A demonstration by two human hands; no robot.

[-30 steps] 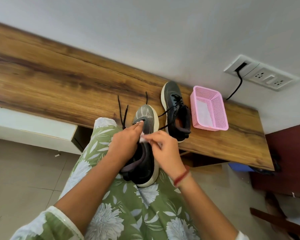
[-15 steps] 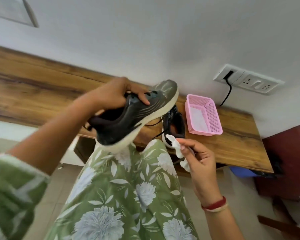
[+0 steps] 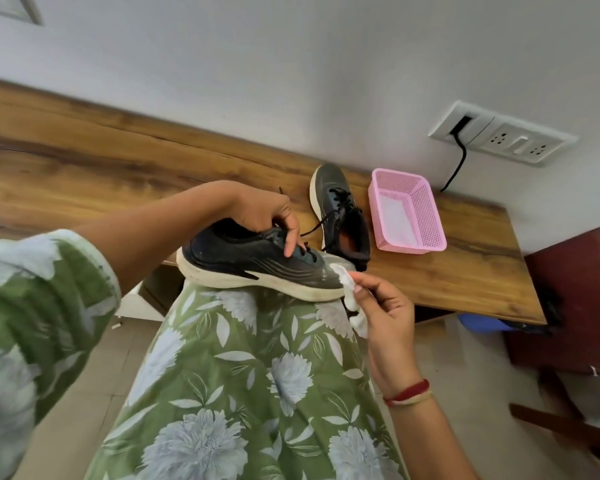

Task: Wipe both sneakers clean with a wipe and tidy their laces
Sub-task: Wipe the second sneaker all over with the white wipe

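A dark sneaker with a white sole (image 3: 257, 261) lies sideways on my knee, toe to the right. My left hand (image 3: 267, 211) grips it from above at the collar and laces. A crumpled white wipe (image 3: 349, 292) is pinched in my right hand (image 3: 385, 313) and touches the sneaker's toe. The second dark sneaker (image 3: 340, 213) stands on the wooden tabletop (image 3: 101, 174) behind, its black laces loose.
A pink mesh basket (image 3: 426, 216) holding a white sheet sits on the table right of the second sneaker. A wall socket plate (image 3: 503, 138) has a black cable plugged in. A dark red chair (image 3: 575, 299) stands at the right. My green floral dress fills the foreground.
My left hand has lowered the sneaker from in front of the table onto my knee and levelled it. My right hand has brought the wipe up to its toe.
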